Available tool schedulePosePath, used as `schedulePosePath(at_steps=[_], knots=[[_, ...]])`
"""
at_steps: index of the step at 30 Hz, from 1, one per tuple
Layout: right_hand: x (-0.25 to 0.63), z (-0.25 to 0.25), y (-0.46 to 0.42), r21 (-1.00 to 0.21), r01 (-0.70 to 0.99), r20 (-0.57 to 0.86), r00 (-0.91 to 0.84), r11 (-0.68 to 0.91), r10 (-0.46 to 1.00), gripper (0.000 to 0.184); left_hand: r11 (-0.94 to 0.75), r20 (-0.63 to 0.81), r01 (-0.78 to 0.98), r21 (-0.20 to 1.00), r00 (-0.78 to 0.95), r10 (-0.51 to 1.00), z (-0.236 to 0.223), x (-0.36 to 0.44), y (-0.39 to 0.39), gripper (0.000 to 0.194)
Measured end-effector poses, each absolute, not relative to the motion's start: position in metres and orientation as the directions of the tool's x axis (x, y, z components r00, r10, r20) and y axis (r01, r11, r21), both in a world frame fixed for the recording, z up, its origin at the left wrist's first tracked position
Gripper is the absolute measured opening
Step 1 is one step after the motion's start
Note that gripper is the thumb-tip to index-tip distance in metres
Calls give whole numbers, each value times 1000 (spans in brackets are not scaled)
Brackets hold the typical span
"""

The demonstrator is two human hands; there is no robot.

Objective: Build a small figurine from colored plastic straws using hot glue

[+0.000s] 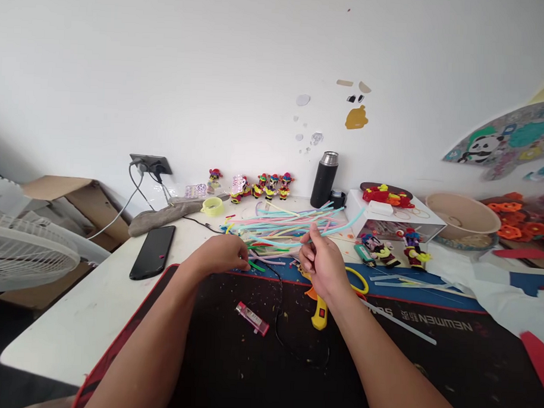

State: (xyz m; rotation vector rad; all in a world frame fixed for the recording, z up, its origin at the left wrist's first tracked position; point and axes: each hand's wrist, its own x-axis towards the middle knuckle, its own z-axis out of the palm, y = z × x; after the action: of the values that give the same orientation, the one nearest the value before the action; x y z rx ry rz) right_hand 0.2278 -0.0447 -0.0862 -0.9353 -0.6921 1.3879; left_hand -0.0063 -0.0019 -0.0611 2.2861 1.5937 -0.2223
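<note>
Chenille stem point(348, 225) is pinched by the right hand point(326, 262), while the left hand point(223, 254) curls its fingers point(242, 250) beside the stem pile point(293, 218), grip unclear.

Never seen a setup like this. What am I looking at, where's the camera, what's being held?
No robot here: these are a person's bare hands, in a single view from a camera worn on the head. The right hand holds a light-blue strip. The left hand is by a pile of pastel strips; its grip is unclear. On the black mat lie a pink lighter and a yellow-handled tool. A phone lies left, small figures stand along the wall.
</note>
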Motion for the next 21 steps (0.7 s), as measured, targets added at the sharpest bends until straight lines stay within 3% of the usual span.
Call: schedulePosePath(at_steps=[5, 9, 12, 16, 21], knots=[[226, -87, -46, -872, -484, -131, 87, -73, 988, 56, -354, -332, 935, 32, 344, 879, -65, 7, -8, 19], [226, -88, -47, -881, -466, -122, 66, -77, 990, 53, -379, -293, 925, 36, 372, 881, -73, 12, -10, 18], [225, -87, -48, -889, -450, -118, 44, -86, 992, 53, -401, -277, 912, 93, 410, 869, -77, 9, -8, 16], [223, -87, -49, -899, -429, -113, 36, -87, 993, 55, -375, -245, 891, 257, 435, 866, -73, -3, -4, 12], [221, -88, -50, -914, -395, -114, 19, -98, 993, 57, -240, -83, 907, 345, 285, 955, -59, -25, 2, 11]])
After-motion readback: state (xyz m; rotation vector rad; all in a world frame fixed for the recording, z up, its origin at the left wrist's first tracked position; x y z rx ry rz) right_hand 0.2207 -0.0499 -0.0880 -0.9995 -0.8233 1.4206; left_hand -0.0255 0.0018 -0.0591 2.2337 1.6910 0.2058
